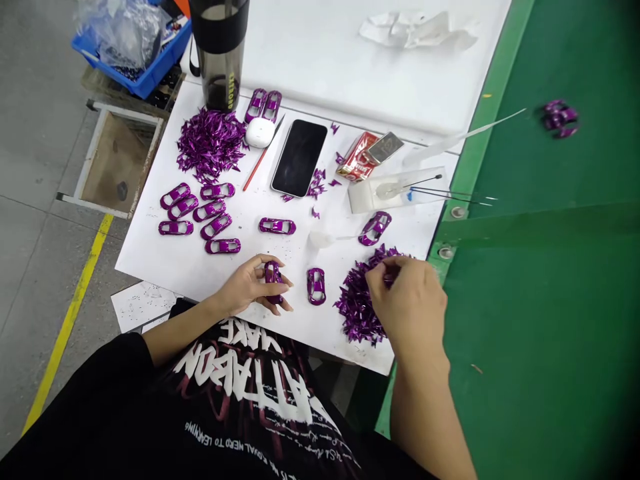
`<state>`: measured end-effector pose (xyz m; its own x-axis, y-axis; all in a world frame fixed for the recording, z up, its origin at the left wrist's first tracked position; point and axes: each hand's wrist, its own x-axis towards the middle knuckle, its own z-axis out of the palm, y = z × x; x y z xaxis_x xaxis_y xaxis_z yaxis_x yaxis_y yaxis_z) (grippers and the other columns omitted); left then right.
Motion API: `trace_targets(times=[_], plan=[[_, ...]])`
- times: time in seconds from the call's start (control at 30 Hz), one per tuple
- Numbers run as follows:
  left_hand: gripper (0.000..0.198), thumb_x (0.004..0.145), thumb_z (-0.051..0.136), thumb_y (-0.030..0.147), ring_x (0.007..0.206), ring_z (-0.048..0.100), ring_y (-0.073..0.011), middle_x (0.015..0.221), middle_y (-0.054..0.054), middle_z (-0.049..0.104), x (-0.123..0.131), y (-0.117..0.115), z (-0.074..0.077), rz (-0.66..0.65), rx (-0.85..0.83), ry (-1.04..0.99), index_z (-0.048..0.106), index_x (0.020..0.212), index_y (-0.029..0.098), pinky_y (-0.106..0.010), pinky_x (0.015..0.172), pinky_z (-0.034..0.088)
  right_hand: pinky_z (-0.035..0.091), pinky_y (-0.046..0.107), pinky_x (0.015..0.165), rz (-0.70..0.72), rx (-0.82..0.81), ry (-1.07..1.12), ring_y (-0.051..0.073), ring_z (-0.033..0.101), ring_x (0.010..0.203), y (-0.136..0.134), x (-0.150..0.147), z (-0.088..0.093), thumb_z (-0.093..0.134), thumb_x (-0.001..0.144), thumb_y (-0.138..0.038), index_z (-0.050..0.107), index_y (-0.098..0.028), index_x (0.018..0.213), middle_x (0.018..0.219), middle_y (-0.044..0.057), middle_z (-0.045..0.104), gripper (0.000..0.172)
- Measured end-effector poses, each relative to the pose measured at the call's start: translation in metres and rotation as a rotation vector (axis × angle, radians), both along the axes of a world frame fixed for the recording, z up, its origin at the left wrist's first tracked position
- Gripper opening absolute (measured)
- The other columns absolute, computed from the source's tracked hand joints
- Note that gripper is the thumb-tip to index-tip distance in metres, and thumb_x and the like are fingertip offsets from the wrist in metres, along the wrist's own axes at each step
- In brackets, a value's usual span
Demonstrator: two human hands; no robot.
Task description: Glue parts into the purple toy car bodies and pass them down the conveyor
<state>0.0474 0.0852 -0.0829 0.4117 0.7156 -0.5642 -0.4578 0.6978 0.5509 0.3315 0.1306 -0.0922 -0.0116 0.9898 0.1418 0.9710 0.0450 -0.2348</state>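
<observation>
My left hand [245,287] grips a glossy purple toy car shell [273,282] between thumb and fingers, above a white work board [200,267]. My right hand [407,303] dips into a heap of purple foil scraps [356,300], and its fingertips pinch a purple piece [389,275], partly hidden. Between the hands lies a similar car shell [316,287]. Another [375,228] rests beyond the heap. Several more shells [216,213] lie in loose rows left of centre, and a smaller foil heap [210,143] sits at the board's far side.
A phone [299,158], white earbud case [259,132], red-handled blade [257,165], dark tumbler [220,53] and red packet [357,157] stand beyond. Tweezers lie on a clear tray [380,193]. Green matting [525,333] spreads right, holding purple pieces [559,119]. A blue crate [131,57] sits on the floor.
</observation>
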Motion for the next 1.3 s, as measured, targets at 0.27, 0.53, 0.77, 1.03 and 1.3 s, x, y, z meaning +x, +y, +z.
trace_targets(times=[0.27, 0.53, 0.77, 1.03, 1.3], plan=[[0.067, 0.08, 0.084, 0.066, 0.079, 0.081, -0.0249, 0.091, -0.006, 0.075, 0.016, -0.007, 0.002, 0.098, -0.031, 0.075, 0.061, 0.12, 0.018, -0.036, 0.065, 0.069, 0.066, 0.033, 0.076, -0.052, 0.058, 0.683, 0.02, 0.078, 0.082, -0.069, -0.08, 0.023, 0.071, 0.1, -0.031, 0.076, -0.021, 0.11, 0.1, 0.006, 0.081, 0.015], [0.058, 0.072, 0.089, 0.06, 0.06, 0.067, -0.015, 0.072, 0.003, 0.063, 0.022, -0.003, 0.005, 0.197, -0.101, 0.19, 0.071, 0.108, 0.017, -0.031, 0.053, 0.065, 0.068, 0.036, 0.084, 0.251, 0.366, 0.49, 0.021, 0.078, 0.089, -0.065, -0.126, 0.004, 0.069, 0.096, -0.003, 0.072, -0.023, 0.12, 0.099, 0.006, 0.081, 0.031], [0.054, 0.072, 0.09, 0.057, 0.061, 0.065, -0.0139, 0.072, 0.002, 0.065, 0.026, -0.004, 0.001, 0.276, -0.114, 0.22, 0.075, 0.104, 0.016, -0.027, 0.051, 0.062, 0.068, 0.039, 0.089, 0.336, 0.34, 0.461, 0.023, 0.077, 0.096, -0.066, -0.124, -0.002, 0.063, 0.099, -0.002, 0.069, -0.021, 0.13, 0.105, 0.009, 0.08, 0.037], [0.051, 0.072, 0.09, 0.056, 0.067, 0.068, -0.0151, 0.081, -0.003, 0.073, 0.034, -0.011, 0.001, 0.401, -0.101, 0.259, 0.076, 0.1, 0.015, -0.026, 0.056, 0.062, 0.069, 0.041, 0.086, 0.271, 0.191, 0.518, 0.025, 0.077, 0.104, -0.067, -0.135, 0.013, 0.063, 0.104, -0.019, 0.071, -0.021, 0.123, 0.114, 0.011, 0.079, 0.021], [0.039, 0.079, 0.088, 0.051, 0.091, 0.074, -0.0188, 0.093, -0.005, 0.08, 0.038, -0.019, 0.008, 0.487, 0.021, 0.361, 0.08, 0.095, 0.017, -0.031, 0.092, 0.063, 0.068, 0.051, 0.084, 0.247, 0.222, 0.379, 0.031, 0.074, 0.101, -0.071, -0.151, 0.01, 0.059, 0.103, -0.018, 0.067, -0.015, 0.126, 0.108, 0.018, 0.077, 0.025]])
